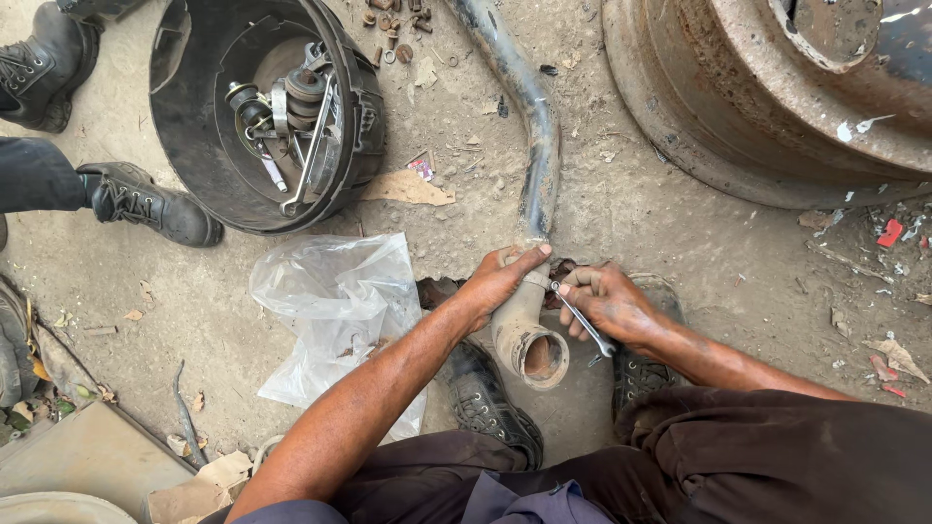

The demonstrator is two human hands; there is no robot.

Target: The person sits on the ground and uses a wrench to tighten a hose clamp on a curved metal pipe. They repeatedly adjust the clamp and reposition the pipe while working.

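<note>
A long bent black pipe (537,136) lies on the dirt ground, and its near end is a dusty tan hose end (529,340) with an open round mouth. My left hand (500,279) grips the top of that tan end, thumb across the joint with the black pipe. My right hand (607,303) is closed around a small metal spanner (585,321), whose head sits against the right side of the tan end. My two black shoes stand just below, one on each side of the pipe mouth.
A crumpled clear plastic bag (335,311) lies left of my arm. A black round housing (262,107) holds metal parts and a wrench. A rusty wheel rim (777,97) fills the upper right. Another person's black boots (146,204) stand at left. Loose bolts (393,24) lie at the top.
</note>
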